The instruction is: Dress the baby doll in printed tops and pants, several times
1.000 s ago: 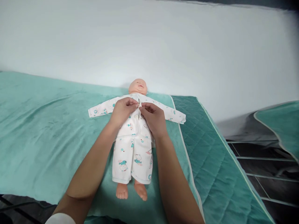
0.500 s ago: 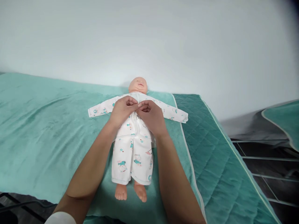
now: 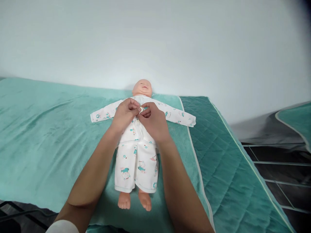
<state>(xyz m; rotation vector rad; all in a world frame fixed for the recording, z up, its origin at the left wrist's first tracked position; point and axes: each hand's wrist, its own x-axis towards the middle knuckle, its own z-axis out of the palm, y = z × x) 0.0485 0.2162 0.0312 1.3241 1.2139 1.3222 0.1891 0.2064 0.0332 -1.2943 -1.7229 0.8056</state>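
Left hand (image 3: 126, 113) and right hand (image 3: 153, 121) pinch the shirt (image 3: 132, 133) on the doll (image 3: 142, 88), lying between the far and near edges of the bed (image 3: 48, 142). Working the chest fastening (image 3: 141, 110) seems in hand; next calls for precise alignment.

My left fingers (image 3: 133, 104) and right fingers (image 3: 147, 106) pinch close together, both arms (image 3: 94, 168) stretched forward over the bed's (image 3: 36, 155) near edge.
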